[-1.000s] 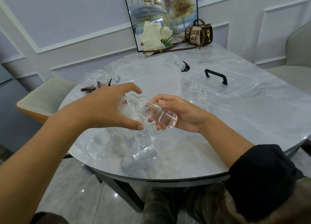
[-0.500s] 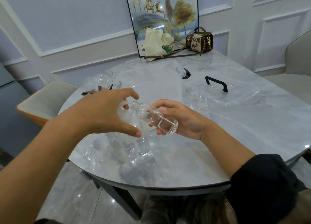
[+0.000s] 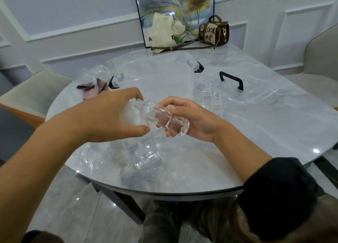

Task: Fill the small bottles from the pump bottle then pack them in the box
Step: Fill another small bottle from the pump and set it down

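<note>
Sits at the near edge of the bench [image 3: 265, 129], dark sleeve [image 3: 278, 193] pushed up the right arm. Has the clear pump bottle [image 3: 144, 151] upright just past that edge. Arches the left grip [image 3: 109, 116] over its top, fingers curved, thumb and forefinger apart; cannot tell of any hold beneath the palm. Holds the small bottle [image 3: 168, 118] in the right grip [image 3: 193, 120], fingers and thumb curled round its body. Tilts it clear of the bench, open neck close to the left forefinger, above the pump bottle.

Further back, upright and just beside each other: second small bottle [image 3: 208, 90], third small bottle [image 3: 216, 101]. Behind, to the left: clear box [image 3: 155, 78] with black latches. To the right: flat lid [image 3: 256, 96] with black handle. At the far edge, by the wall: cream cloth bag [image 3: 166, 34], brown handbag [image 3: 214, 31], framed picture [image 3: 173, 3].
</note>
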`<act>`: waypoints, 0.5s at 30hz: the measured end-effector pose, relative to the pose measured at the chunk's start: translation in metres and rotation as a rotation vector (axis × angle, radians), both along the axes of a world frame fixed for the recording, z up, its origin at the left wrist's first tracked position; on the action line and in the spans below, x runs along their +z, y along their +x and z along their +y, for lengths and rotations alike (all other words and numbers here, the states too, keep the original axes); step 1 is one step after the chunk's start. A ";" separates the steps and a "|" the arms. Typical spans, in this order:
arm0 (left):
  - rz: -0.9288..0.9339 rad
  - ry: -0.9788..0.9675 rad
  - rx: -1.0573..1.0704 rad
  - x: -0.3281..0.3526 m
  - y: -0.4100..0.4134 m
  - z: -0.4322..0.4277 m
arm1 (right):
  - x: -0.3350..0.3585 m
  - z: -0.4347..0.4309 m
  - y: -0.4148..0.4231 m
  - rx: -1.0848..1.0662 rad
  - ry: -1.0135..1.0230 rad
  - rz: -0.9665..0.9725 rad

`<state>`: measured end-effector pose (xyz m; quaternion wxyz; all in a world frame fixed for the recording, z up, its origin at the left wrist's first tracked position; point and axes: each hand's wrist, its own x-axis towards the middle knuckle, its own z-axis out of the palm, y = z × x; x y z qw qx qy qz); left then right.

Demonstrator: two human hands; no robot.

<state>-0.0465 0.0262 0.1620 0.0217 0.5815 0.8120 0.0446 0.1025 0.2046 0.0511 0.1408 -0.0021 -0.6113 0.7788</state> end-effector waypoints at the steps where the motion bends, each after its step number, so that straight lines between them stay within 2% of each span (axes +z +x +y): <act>1: 0.000 0.002 -0.008 0.000 0.000 -0.001 | 0.000 0.000 0.000 -0.001 0.003 -0.005; 15: -0.023 0.022 -0.050 0.006 -0.006 0.001 | 0.004 -0.003 0.001 0.026 -0.006 0.023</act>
